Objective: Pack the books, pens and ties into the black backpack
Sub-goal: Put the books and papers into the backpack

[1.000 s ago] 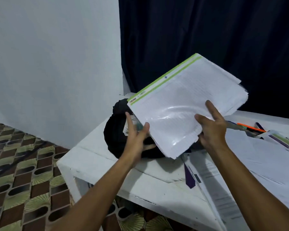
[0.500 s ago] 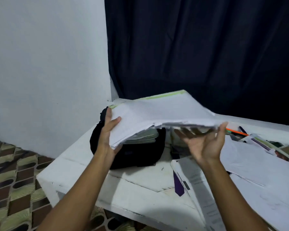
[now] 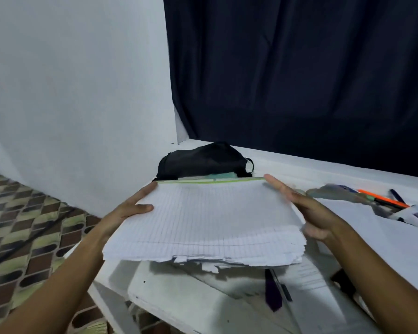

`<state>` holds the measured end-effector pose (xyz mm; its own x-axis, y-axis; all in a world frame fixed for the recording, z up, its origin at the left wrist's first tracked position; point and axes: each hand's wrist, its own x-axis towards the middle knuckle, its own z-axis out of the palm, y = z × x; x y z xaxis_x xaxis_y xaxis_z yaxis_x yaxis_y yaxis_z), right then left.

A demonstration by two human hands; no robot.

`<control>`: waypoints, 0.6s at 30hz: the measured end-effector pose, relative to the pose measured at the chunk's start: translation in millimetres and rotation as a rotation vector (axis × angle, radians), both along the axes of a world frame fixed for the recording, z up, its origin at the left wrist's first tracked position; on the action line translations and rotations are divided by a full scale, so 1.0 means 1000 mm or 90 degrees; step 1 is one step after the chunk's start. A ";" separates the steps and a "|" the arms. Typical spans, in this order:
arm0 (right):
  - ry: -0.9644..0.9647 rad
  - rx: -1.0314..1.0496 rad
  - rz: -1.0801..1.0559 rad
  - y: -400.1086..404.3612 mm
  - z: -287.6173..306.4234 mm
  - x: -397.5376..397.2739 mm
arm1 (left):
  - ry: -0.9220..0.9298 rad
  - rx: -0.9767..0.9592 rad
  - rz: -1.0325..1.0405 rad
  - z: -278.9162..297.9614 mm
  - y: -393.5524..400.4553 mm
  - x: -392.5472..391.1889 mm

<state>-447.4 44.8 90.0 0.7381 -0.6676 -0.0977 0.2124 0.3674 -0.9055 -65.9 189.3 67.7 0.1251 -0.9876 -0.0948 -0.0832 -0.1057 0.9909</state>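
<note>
The thick, ragged-edged stack of white lined exercise books with a green-trimmed far edge (image 3: 203, 220) is held flat and level just in front of the soft black fabric backpack (image 3: 203, 160), probably to line it up with the bag's mouth. The 2 hands bracket it: the left hand (image 3: 133, 208) grips its left edge, thumb on top, while the right hand (image 3: 309, 213) presses straight fingers along its right side. Beyond, an orange pen (image 3: 381, 198) and a dark purple tie (image 3: 272, 292) wait on the white desk (image 3: 299, 165).
</note>
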 end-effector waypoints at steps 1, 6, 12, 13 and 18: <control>0.033 -0.012 0.029 -0.006 -0.001 0.005 | -0.008 0.015 0.013 -0.003 -0.001 0.004; 0.189 -0.052 0.040 -0.026 -0.013 0.024 | 0.083 0.028 0.100 -0.015 -0.022 0.006; 0.171 0.007 -0.048 -0.037 -0.027 0.022 | -0.026 0.133 0.032 -0.005 -0.081 0.013; 0.163 0.015 -0.083 -0.038 -0.029 0.021 | 0.006 0.150 -0.005 -0.005 -0.092 0.017; 0.116 0.053 -0.281 -0.023 -0.046 0.029 | -0.455 0.043 -0.050 -0.007 -0.171 0.038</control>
